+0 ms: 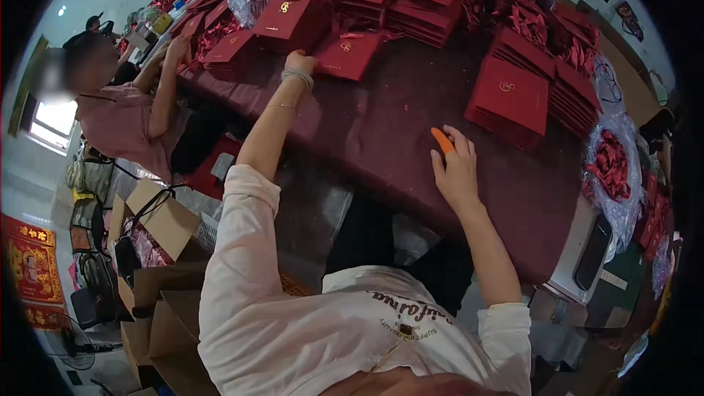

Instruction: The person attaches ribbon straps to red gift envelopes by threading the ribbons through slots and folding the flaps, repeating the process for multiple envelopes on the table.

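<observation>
My left hand (301,64) reaches across the table, its fingers closed at the near left edge of a flat red bag (346,57) with a gold logo. Just behind it stands a stack of red bags (287,22). My right hand (458,163) hovers over the dark red tablecloth (396,114), fingers apart and holding nothing; an orange cover is on one finger. Beyond it, to the right, lies a thick stack of red bags (508,99) with a gold logo on top.
More bag stacks (425,11) and red ribbons (519,22) fill the far side. A co-worker (128,117) sits at left. Clear plastic with ribbons (612,169) and a black phone (592,255) lie at right. Open cardboard boxes (172,323) stand at lower left.
</observation>
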Motion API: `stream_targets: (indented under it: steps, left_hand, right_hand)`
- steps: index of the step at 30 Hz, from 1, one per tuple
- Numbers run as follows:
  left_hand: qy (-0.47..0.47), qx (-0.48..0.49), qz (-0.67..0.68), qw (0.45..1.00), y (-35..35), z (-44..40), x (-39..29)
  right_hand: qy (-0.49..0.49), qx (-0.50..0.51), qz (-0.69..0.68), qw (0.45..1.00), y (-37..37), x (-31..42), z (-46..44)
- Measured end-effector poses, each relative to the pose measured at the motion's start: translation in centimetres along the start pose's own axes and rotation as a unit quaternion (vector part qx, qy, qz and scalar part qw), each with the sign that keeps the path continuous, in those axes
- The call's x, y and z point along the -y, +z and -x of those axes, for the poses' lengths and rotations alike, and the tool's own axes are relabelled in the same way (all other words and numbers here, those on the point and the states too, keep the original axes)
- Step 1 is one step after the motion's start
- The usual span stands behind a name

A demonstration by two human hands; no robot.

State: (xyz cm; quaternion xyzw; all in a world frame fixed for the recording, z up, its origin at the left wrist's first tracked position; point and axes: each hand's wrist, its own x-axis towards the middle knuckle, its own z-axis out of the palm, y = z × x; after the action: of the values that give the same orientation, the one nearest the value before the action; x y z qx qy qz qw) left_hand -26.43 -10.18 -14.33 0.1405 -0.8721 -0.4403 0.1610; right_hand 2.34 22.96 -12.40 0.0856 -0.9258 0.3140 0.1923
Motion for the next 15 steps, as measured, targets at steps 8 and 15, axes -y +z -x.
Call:
stream_targets:
  steps: [8, 15]
  left_hand:
    - [0.41, -0.127, -0.139, 0.893, -1.3, 9.1, -7.7]
    - [0.326, 0.135, -0.274, 0.895, 2.8, 4.1, -6.1]
  right_hand:
    - [-0.014, 0.022, 0.06, 0.998, -0.3, 0.9, -0.1]
    - [-0.02, 0.009, 0.064, 0.998, -0.2, 0.7, -0.1]
